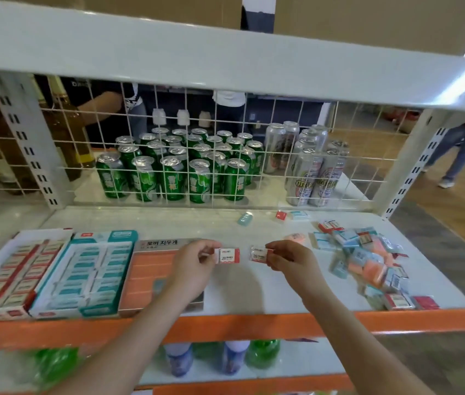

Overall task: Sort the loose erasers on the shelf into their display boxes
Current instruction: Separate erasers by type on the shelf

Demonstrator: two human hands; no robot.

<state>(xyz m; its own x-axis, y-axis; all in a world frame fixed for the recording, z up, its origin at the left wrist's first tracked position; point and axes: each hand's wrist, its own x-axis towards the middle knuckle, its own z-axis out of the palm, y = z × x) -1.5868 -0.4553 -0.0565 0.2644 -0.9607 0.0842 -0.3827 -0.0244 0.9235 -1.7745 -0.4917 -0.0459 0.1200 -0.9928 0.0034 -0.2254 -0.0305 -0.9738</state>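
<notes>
We face a white shelf [254, 292] with an orange front edge, and behind its wire back stand green cans [174, 166]. Three display boxes sit side by side at the shelf's left end: a red box [11, 275], a teal box [88, 275], and an orange box [151, 277] nearest us. A loose heap of erasers [368, 258] lies well to the right. Our left hand [194, 260] pinches a red-and-white eraser [227, 256], and our right hand [288, 256] pinches a matching eraser [260, 254], the two held just apart over the middle of the shelf, long sides running left to right. We judge both belong in the red box, farthest left, so the left hand is nearer.
</notes>
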